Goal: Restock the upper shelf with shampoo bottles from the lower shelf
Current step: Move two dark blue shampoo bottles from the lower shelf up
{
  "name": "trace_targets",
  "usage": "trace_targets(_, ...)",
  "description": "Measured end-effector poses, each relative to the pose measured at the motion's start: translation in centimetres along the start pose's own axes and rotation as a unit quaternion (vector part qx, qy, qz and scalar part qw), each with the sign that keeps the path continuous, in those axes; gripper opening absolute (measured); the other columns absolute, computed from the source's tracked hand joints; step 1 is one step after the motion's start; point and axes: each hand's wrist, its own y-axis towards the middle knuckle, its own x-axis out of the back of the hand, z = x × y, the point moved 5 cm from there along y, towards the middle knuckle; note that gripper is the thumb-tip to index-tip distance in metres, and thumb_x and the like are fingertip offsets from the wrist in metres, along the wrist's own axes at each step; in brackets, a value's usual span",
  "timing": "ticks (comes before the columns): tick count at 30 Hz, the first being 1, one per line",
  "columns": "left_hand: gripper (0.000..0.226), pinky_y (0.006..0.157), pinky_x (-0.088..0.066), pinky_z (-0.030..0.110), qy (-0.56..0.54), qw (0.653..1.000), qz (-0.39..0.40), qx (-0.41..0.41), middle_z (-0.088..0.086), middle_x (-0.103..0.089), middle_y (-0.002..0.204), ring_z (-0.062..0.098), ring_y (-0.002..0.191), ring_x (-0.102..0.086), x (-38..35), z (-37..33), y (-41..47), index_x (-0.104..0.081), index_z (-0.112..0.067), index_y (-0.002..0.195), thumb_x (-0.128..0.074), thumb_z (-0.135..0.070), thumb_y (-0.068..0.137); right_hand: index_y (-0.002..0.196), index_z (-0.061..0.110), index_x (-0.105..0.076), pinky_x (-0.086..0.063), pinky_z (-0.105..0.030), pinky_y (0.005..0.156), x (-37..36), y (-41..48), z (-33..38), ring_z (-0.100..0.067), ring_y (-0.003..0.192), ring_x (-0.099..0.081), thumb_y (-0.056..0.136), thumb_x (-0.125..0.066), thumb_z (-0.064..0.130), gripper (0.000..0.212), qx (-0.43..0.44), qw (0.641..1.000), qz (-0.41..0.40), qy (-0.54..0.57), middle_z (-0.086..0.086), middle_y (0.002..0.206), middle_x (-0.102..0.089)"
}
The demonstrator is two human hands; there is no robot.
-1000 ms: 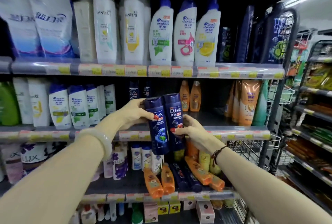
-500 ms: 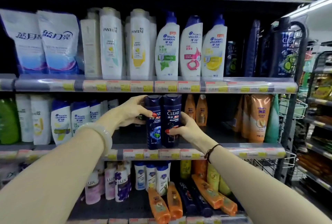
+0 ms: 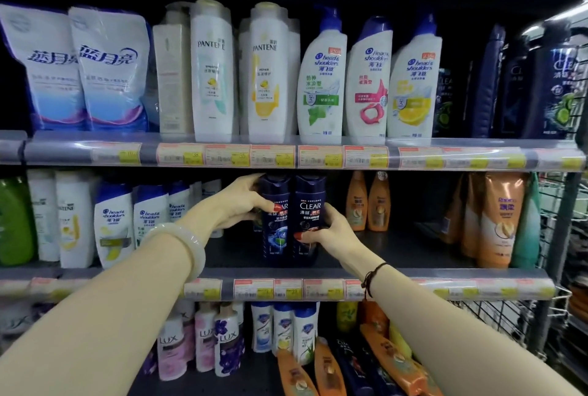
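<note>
Upright on the middle shelf [image 3: 397,252], two Clear bottles [image 3: 291,220] sit gripped by left hand [image 3: 237,205] and right hand [image 3: 331,233].

Both bare forearms extend forward and upward, converging on the pair of dark bottles [image 3: 291,220]. The left hand [image 3: 237,205] wraps the left side of the pair, thumb across the front, fingers curled behind. The right hand [image 3: 331,232] grips the lower right side, thumb on the front. A pale bangle [image 3: 187,244] circles the left wrist, a dark cord [image 3: 370,278] the right.
</note>
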Motion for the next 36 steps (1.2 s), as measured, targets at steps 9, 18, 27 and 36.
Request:
trace_targets(9, 0.047, 0.07, -0.053, 0.028, -0.058, 0.998, -0.027, 0.025, 0.0, -0.067, 0.107, 0.016, 0.099, -0.063, 0.9, 3.2, 1.6, -0.06, -0.027, 0.101, -0.063, 0.012, 0.075, 0.114, 0.018, -0.054, -0.051, -0.022, 0.078, -0.8, 1.8, -2.4, -0.011, 0.098, -0.064, 0.067, -0.078, 0.001, 0.055, -0.02, 1.0, -0.005, -0.005, 0.002, 0.108, -0.067)
trace_targets(18, 0.06, 0.097, -0.048, 0.042, -0.055, 0.996, -0.038, 0.057, 0.01, -0.065, 0.115, 0.024, 0.108, -0.061, -0.2, 6.9, 1.7, -0.052, -0.012, 0.122, -0.065, 0.017, 0.071, 0.122, 0.016, -0.051, -0.051, -0.029, 0.089, -0.4, 2.1, -3.3, -0.015, 0.105, -0.062, 0.069, -0.077, 0.002, 0.061, -0.041, 0.999, 0.022, -0.027, -0.003, 0.117, -0.065)
trace_targets(27, 0.048, 0.09, -0.054, 0.044, 0.044, 0.996, -0.038, 0.062, 0.007, -0.064, 0.107, 0.025, 0.105, -0.062, 0.3, 8.9, 1.5, -0.058, -0.025, 0.1, -0.075, 0.006, 0.068, 0.114, 0.015, -0.054, -0.046, -0.034, 0.098, 0.0, 2.4, -4.0, -0.019, 0.111, -0.058, 0.071, -0.075, -0.001, 0.051, -0.045, 0.993, 0.043, -0.096, 0.001, 0.11, -0.064)
trace_targets(36, 0.059, 0.078, -0.056, 0.036, 0.06, 0.994, -0.067, 0.066, 0.001, -0.064, 0.096, 0.022, 0.096, -0.062, 2.2, 9.2, 3.2, -0.047, -0.021, 0.112, -0.073, 0.01, 0.069, 0.139, 0.005, -0.038, -0.039, -0.03, 0.105, -1.4, 5.0, -4.9, -0.022, 0.125, -0.049, 0.073, -0.074, 0.0, 0.075, -0.063, 0.993, 0.007, -0.098, -0.01, 0.134, -0.055)
